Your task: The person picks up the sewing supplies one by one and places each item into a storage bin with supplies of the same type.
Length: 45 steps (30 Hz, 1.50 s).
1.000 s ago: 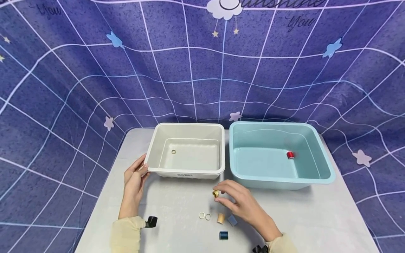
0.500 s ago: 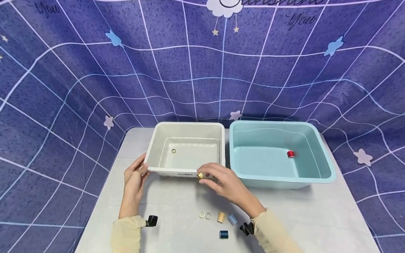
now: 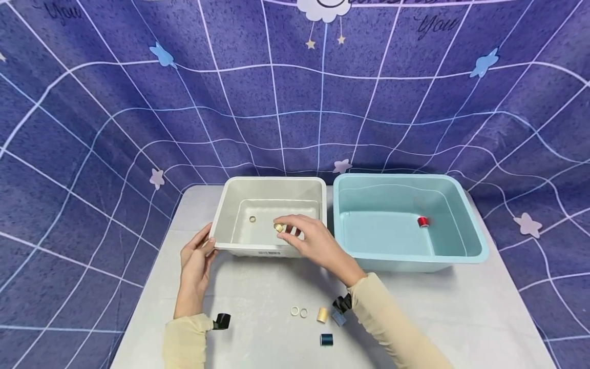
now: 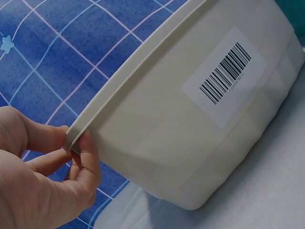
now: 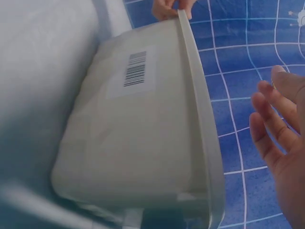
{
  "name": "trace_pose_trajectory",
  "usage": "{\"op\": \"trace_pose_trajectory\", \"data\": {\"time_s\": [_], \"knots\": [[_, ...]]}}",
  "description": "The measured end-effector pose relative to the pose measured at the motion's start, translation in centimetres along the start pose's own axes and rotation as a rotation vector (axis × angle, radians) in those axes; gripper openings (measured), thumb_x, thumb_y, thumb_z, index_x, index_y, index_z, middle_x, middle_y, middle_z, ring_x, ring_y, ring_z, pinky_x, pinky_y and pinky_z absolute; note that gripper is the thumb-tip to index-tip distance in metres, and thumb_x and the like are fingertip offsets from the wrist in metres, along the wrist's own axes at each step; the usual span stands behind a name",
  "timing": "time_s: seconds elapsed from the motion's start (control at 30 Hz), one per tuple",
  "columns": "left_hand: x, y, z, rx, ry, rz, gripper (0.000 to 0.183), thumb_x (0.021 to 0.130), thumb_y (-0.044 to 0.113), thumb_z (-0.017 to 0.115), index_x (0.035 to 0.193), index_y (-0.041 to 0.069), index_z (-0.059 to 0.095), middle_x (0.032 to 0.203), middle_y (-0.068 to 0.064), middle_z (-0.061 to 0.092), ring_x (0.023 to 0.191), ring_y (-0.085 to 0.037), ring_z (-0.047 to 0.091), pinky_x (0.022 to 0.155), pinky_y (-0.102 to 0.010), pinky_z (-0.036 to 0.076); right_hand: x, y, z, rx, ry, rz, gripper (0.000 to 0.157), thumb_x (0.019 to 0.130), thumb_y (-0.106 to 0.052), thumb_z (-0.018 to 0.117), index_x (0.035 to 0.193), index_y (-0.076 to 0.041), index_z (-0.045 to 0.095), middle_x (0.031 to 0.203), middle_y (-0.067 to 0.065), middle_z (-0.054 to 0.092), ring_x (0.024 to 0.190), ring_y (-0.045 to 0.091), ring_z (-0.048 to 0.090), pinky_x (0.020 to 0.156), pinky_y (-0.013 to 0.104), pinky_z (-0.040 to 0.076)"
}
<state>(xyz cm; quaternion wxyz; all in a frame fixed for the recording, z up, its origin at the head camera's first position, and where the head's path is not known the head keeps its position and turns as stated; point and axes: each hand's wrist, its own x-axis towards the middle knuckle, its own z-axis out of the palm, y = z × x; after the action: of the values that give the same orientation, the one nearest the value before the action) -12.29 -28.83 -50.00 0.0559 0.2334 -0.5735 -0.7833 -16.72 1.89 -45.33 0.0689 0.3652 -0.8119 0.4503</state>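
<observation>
Gold and ribbed, the small band is pinched at the left-pointing fingertips of the right hand, over the white bin, while the left hand grips that bin's near left corner.

Blue-purple patterned fabric curtain behind the desk. At the back, off-white rectangular plastic tub left, light-blue rectangular plastic tub right, just beside it. Small dull-gold ring in left tub, left part; red thread spool in right tub, right part. In front, left to right: two thin pale rings, tan thread spool, grey-blue thread spool. Navy thread spool before the tan one. Left grip at left tub's front-left corner, right grip over that tub.
</observation>
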Motion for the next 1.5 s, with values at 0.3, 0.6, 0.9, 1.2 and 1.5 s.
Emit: {"op": "trace_pose_trajectory", "data": {"time_s": [0.3,0.6,0.9,1.2,1.5], "knots": [[0.2,0.1,-0.2,0.000,0.004,-0.005,0.052,0.106,-0.001,0.052,0.157,0.005,0.045,0.125,0.007,0.066,0.101,-0.002,0.067,0.076,-0.013,0.057,3.2,0.2,0.4,0.049,0.067,-0.035,0.028,0.097,-0.018,0.076,0.125,-0.016,0.073,0.106,-0.004,0.077,0.085,0.007,0.067,0.075,0.023,0.060],[0.4,0.0,-0.2,0.018,0.014,-0.033,0.051,0.106,0.002,0.054,0.156,0.010,0.049,0.126,0.009,0.064,0.097,-0.001,0.066,0.076,-0.013,0.056,5.2,0.4,0.7,0.071,0.066,-0.029,0.027,0.096,-0.020,0.077,0.123,-0.019,0.074,0.107,-0.007,0.074,0.085,0.004,0.063,0.072,0.018,0.057],[0.2,-0.1,-0.3,0.010,0.007,-0.025,0.051,0.106,0.002,0.054,0.156,0.009,0.048,0.123,0.008,0.066,0.102,-0.003,0.067,0.078,-0.014,0.057,7.4,0.5,1.1,0.113,0.060,-0.032,0.024,0.094,-0.013,0.079,0.117,-0.015,0.074,0.108,-0.001,0.072,0.086,0.008,0.064,0.072,0.032,0.060],[0.2,-0.3,-0.3,-0.001,-0.003,-0.025,0.051,0.106,-0.001,0.051,0.157,0.006,0.046,0.132,0.002,0.064,0.108,-0.006,0.067,0.078,-0.014,0.057,9.4,1.1,1.1,0.147,0.063,0.011,0.027,0.092,-0.009,0.080,0.118,-0.011,0.074,0.107,0.003,0.070,0.086,0.013,0.067,0.069,0.026,0.053],[0.1,-0.3,-0.3,-0.025,-0.024,-0.011,0.054,0.105,0.000,0.054,0.158,0.003,0.042,0.122,0.007,0.069,0.100,-0.003,0.068,0.076,-0.014,0.057,11.3,1.9,1.2,0.126,-0.004,0.034,0.026,0.094,-0.005,0.077,0.119,-0.011,0.074,0.115,0.004,0.071,0.088,0.015,0.067,0.082,0.042,0.059]]}}
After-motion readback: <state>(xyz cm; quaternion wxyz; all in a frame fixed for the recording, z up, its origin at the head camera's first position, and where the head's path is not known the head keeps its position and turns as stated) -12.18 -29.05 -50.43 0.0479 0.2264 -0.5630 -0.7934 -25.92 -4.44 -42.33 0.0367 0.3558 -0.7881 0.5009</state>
